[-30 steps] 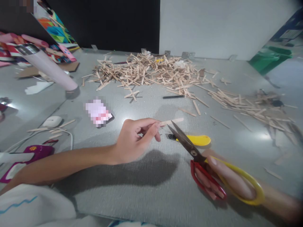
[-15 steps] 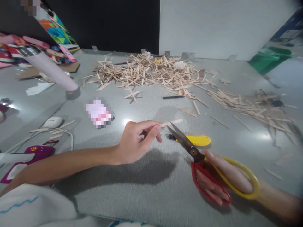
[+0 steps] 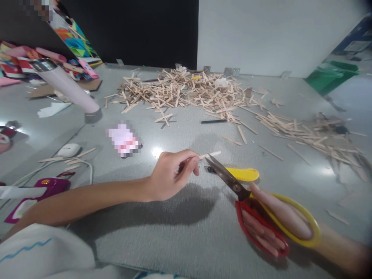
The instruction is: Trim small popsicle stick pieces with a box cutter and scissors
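Note:
Between thumb and fingers, my left hand [image 3: 173, 172] pinches a thin wooden craft stick [image 3: 214, 154] by one end, above the table. My right hand [image 3: 281, 221] grips a pair of scissors [image 3: 232, 182] with one red and one yellow handle loop, the fingers through the red loop and the thumb in the yellow one. The tips of the scissor blades lie at the stick, a short way beyond my left fingertips. Just behind the blades, a yellow utility knife [image 3: 242, 174] rests on the table, partly covered by them.
A large heap of craft sticks [image 3: 174, 93] spreads along the back, with more sticks [image 3: 290, 128] scattered at the right. On the left are a pale tumbler [image 3: 69, 87], a white mouse [image 3: 69, 149] and a purple glue gun [image 3: 52, 188]. A green bin [image 3: 331, 77] stands far right.
The scissor blades have moved closer together around the stick, and the stick has dropped slightly. The whole view has shifted a little; my left hand keeps its pinch.

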A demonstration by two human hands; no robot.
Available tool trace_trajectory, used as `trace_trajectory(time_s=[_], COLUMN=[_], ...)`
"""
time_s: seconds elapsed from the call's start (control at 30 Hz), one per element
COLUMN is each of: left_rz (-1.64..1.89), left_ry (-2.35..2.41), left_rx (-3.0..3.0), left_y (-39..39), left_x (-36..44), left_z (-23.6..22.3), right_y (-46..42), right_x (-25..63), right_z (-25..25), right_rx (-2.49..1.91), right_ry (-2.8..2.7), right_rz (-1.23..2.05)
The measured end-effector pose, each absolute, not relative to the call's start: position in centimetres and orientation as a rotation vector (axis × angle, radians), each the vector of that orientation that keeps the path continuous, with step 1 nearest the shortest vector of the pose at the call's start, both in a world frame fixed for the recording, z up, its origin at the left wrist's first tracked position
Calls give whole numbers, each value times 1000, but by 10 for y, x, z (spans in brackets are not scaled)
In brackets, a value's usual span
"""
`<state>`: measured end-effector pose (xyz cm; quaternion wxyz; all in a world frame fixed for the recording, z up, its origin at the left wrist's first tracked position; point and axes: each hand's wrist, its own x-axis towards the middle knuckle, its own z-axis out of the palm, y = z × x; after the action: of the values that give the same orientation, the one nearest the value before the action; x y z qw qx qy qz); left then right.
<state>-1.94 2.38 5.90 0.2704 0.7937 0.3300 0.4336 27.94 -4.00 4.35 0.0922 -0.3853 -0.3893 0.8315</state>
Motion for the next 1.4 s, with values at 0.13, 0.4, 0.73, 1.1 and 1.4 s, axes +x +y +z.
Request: trace_trajectory(time_s=[0.13, 0.4, 0.73, 1.1, 1.4], left_rz=[1167, 1091, 1173, 1239, 1185], left_ry=[817, 858, 846, 962, 969], left_rx=[2194, 2123, 2082, 1994, 1904], left_y=[25, 27, 27, 16, 19], left_x=[-21, -21, -20, -17, -18], left_z=[53, 54, 67, 66, 64], right_y=[-42, -40, -46, -58, -54], right_x=[283, 283, 270, 260, 255], right_z=[45, 39, 56, 47, 41], right_rx=[-1297, -1202, -1326, -1326, -1412], right_ry=[-1440, -1565, -1628, -1580, -1593], right_rz=[2142, 2124, 1967, 1952, 1859])
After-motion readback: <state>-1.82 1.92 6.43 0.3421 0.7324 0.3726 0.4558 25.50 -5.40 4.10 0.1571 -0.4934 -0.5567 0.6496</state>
